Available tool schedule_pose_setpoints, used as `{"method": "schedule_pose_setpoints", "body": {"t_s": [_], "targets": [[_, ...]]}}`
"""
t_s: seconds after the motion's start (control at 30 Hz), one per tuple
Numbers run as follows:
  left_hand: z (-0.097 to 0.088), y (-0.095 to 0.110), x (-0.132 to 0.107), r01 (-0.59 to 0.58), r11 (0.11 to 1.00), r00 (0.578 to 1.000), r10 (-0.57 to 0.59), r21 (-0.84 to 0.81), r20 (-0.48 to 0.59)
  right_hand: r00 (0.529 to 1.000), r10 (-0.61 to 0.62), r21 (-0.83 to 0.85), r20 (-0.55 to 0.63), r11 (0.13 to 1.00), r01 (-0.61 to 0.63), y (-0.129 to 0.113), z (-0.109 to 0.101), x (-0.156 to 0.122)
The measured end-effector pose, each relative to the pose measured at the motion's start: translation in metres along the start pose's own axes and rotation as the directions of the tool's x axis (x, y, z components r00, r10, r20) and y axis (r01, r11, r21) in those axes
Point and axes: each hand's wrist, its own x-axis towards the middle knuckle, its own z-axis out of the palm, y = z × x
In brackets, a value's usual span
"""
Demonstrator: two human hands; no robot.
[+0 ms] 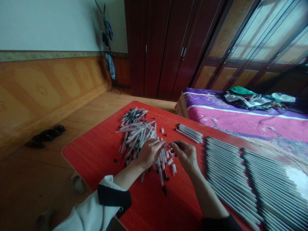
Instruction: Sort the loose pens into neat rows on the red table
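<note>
My left hand (150, 153) is closed in a pinch over a loose heap of translucent white pen barrels (141, 136). Its fingertips meet those of my right hand (186, 155), which is pinched too. Whatever small part sits between them is mostly hidden by the fingers. Under and around the hands lie short clear tube pieces (174, 169) and small black caps (164, 190). Beyond the barrels is a smaller pile of thin dark-and-clear pieces (134, 115). To the right of my right hand, a few slim pens (190, 133) lie side by side.
Long rows of black-ended pens (228, 173) cover the right side of the red table (91, 144). A bed (240, 118) with clothes on it stands beyond the right edge. A dark wardrobe (168, 48) and a coat stand (109, 48) are behind. Slippers (77, 183) lie on the floor.
</note>
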Motion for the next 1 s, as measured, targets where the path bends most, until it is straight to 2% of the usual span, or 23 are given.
{"method": "schedule_pose_setpoints", "body": {"t_s": [0.17,0.33,0.47,0.6,0.77,0.9,1.0], "targets": [[0.0004,0.0003,0.0001,0.016,1.0,1.0,-0.016,0.009,0.0,1.0,0.002,0.052,0.022,0.999,-0.003,0.0021,0.0009,0.0],[0.0006,0.0011,0.001,-0.025,0.999,1.0,0.026,0.023,-0.011,1.0,0.016,-0.051,-0.02,0.999,-0.017,0.0053,-0.0014,0.0011],[0.0004,0.0003,0.0009,0.006,1.0,1.0,-0.006,0.019,0.005,1.0,-0.004,0.039,0.03,0.999,0.003,0.0069,-0.0024,0.0014],[0.0005,-0.0004,0.0002,-0.011,1.0,1.0,0.011,0.005,0.014,1.0,0.006,-0.022,0.004,1.0,-0.006,0.007,-0.0021,0.0011],[0.001,0.0001,-0.0004,0.01,1.0,1.0,-0.01,0.006,0.012,0.999,0.007,0.068,0.049,0.998,-0.01,0.0047,-0.0017,0.0011],[0.0021,-0.0004,-0.0005,-0.015,1.0,1.0,0.015,0.008,0.016,1.0,0.011,-0.017,0.012,1.0,-0.011,0.0051,-0.0021,0.0014],[0.0025,-0.0007,-0.0004,-0.008,1.0,1.0,0.008,0.008,0.009,0.999,0.029,0.025,0.045,0.999,-0.03,0.0073,-0.0028,0.0017]]}}
